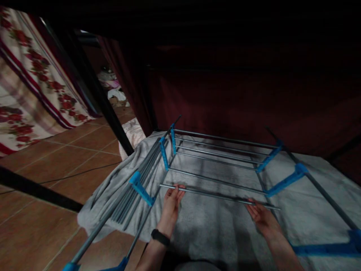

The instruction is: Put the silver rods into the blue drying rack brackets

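Both hands hold one thin grey metal rod (pixel 214 195) crosswise, close to its two ends. My left hand (pixel 174 197), with a black band on the wrist, is closed on the rod near its left end. Toward the right end, my right hand (pixel 258 212) grips the same rod with fingers and thumb. The rod lies across the inside of a rack frame made of grey tubes and blue plastic brackets. A left bracket (pixel 142 190) and a right bracket (pixel 286 180) stand beyond the hands. Several crossbars (pixel 217 180) span the far part of the frame.
Loose grey rods (pixel 135 192) lie in a bundle along the left side. Everything rests on a grey blanket (pixel 203 229). Dark posts (pixel 98 94) and a maroon curtain (pixel 211 101) surround it. Left are a tiled floor (pixel 67 169), a cable and a floral cloth (pixel 39 79).
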Demonstrator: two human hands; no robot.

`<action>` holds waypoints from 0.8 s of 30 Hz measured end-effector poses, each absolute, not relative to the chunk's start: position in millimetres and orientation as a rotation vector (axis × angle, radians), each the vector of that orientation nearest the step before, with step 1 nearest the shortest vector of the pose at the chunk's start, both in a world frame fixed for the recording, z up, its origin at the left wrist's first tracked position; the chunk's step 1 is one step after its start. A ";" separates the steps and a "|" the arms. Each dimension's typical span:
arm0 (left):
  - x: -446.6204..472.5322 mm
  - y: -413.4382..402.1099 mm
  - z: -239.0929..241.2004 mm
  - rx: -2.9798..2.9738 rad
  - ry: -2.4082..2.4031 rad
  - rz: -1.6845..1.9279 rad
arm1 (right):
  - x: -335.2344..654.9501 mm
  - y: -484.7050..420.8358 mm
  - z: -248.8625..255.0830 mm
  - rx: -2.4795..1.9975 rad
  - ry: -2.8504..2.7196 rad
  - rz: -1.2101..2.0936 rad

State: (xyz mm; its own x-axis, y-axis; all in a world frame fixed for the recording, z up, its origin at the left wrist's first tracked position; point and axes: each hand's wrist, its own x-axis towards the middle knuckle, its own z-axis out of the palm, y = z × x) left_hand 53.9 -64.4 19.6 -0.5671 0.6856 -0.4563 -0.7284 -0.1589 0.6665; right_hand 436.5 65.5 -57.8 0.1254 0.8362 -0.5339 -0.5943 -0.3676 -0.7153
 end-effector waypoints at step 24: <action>77.3 -61.2 54.7 0.394 1.135 1.850 | 435.3 58.8 -57.3 -1.223 -0.257 1.573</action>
State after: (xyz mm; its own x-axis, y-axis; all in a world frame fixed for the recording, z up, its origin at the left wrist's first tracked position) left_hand 77.3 -61.2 54.7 -0.5422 0.8217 -0.1755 -0.5287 -0.1713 0.8313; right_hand 435.3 58.8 -57.3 0.1037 0.8198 -0.5632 -0.5979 -0.4011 -0.6940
